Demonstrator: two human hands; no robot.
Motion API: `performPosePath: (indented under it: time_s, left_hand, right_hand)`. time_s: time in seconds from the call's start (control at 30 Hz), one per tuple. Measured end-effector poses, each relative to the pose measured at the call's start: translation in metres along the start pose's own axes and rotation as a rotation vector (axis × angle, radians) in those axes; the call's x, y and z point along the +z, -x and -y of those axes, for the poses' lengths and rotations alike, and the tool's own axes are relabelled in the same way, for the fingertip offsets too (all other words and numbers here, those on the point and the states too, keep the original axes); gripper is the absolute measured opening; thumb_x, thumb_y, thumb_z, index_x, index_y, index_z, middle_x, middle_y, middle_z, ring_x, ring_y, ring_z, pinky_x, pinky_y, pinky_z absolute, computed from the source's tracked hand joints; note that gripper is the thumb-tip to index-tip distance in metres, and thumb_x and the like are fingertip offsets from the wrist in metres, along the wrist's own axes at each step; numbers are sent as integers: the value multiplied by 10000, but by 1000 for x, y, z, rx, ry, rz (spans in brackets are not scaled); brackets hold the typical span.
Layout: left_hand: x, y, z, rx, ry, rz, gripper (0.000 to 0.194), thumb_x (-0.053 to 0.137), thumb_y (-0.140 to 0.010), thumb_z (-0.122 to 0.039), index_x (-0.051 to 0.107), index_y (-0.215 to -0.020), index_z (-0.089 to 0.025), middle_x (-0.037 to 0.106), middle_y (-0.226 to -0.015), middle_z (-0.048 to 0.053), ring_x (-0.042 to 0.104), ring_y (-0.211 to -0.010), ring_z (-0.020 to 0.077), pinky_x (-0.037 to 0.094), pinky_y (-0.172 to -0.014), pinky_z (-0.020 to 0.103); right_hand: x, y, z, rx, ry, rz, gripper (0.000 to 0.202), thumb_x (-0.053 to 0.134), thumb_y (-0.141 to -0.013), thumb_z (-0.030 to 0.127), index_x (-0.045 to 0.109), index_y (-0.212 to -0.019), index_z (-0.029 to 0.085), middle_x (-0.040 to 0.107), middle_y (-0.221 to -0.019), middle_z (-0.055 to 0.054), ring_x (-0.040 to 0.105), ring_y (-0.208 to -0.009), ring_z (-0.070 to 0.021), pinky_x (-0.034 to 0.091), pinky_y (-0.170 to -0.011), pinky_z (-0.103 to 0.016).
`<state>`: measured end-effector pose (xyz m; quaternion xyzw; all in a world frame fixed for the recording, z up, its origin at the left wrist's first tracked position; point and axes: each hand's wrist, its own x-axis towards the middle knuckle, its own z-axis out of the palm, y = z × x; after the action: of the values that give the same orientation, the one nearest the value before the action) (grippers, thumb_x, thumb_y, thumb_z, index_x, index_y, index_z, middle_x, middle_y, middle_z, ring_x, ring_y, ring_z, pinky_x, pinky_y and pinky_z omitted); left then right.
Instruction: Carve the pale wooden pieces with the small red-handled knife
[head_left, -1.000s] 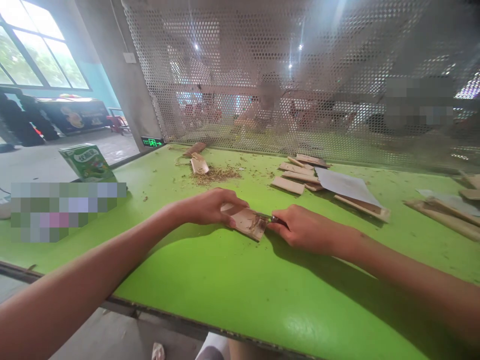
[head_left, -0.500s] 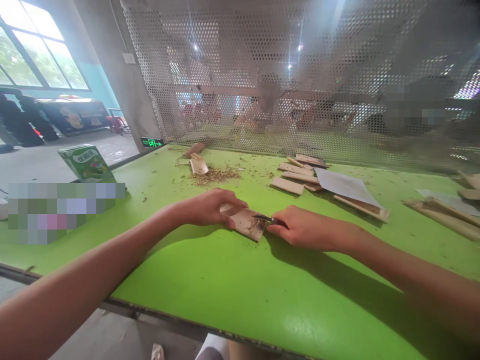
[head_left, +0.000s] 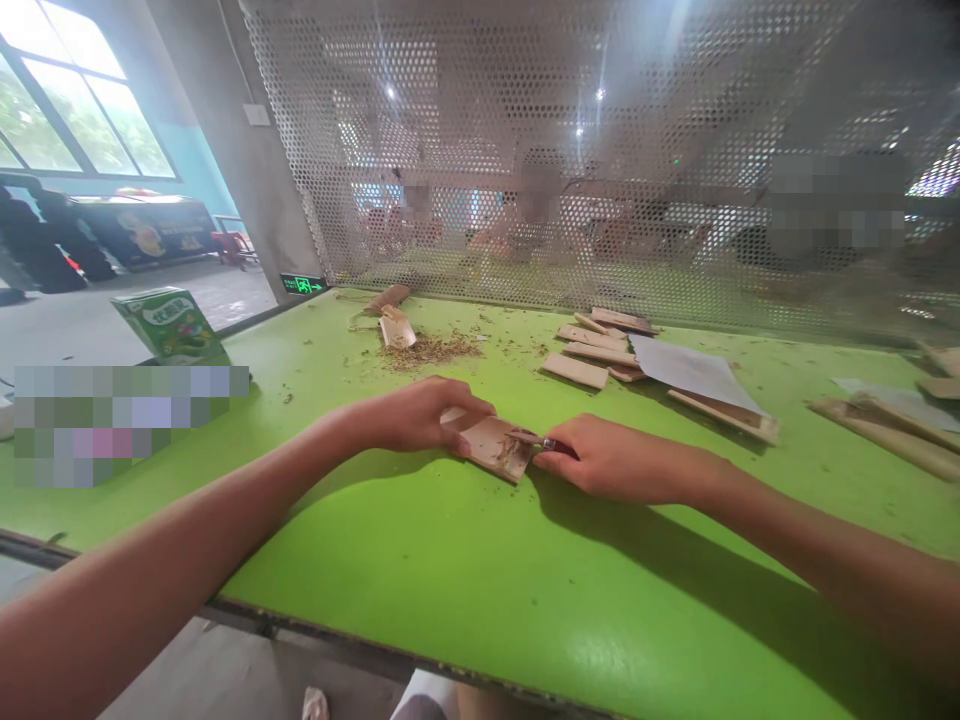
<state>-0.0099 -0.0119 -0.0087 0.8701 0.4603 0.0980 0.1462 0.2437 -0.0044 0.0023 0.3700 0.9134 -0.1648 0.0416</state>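
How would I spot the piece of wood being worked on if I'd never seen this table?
On the bright green table, find the left hand near the middle. It holds a short, pale wooden slat. Unlike the loose slats to the right, this one has a carving tool at its right end.

Bright window [head_left: 84, 98] at left — pale glare on the tabletop [head_left: 360, 570]

Left hand [head_left: 429, 415] and left forearm [head_left: 232, 510] bare, slim; right hand [head_left: 604, 455], right forearm [head_left: 795, 535] same. White clothing [head_left: 422, 690], partly greyish, type unclear, shows below green table's [head_left: 360, 570] near edge.
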Motion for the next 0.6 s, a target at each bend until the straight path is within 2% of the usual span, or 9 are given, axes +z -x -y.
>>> performPosePath:
  time_s: [0.27, 0.6]
  left_hand:
    - [1, 0, -2, -23, -8, -14, 498, 686, -780, -386, 612, -1248, -231, 622, -1187, 53, 549, -1066, 218, 399, -898, 306]
    - [0, 1, -2, 18, -18, -40, 475, 690, -776, -372, 630, -1224, -228, 640, -1127, 52, 562, -1018, 215, 410, -872, 315]
  right_hand:
    - [6, 3, 3, 72, -31, -9, 383, 386, -920, 436, 548, -696, 170, 623, -683, -53, 484, -524, -120, 286, -478, -250]
    - [3, 3, 5, 92, -100, 85, 385, 380, -913, 460, 514, -688, 178, 584, -643, -41, 449, -497, -116, 294, -463, -253]
